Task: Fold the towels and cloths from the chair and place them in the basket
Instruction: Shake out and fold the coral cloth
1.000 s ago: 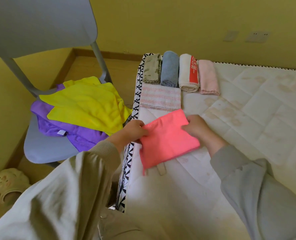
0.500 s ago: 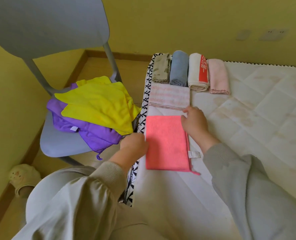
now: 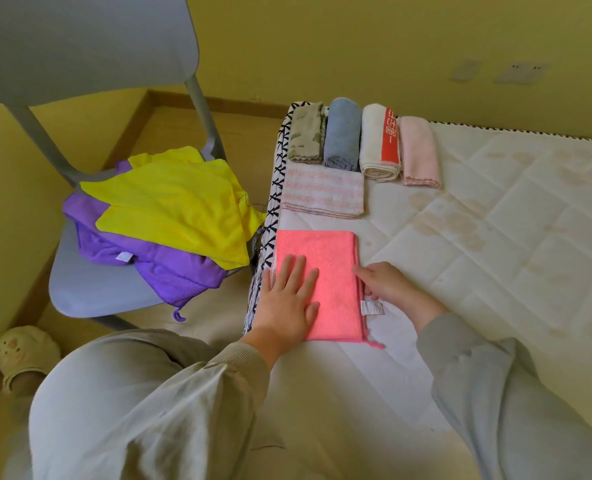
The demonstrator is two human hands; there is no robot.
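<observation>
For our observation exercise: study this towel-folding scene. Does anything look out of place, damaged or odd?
The mattress has brownish stains across its quilting. The purple cloth hangs over the chair seat's edge. No basket is in view.

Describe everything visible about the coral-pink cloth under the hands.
The coral-pink microfibre-looking cloth lies flat on the white quilted mattress, folded into a rectangle by the mattress's left edge. A white label and a pink loop stick out at its right side. The left hand presses flat on it; the right hand touches its right edge.
</observation>
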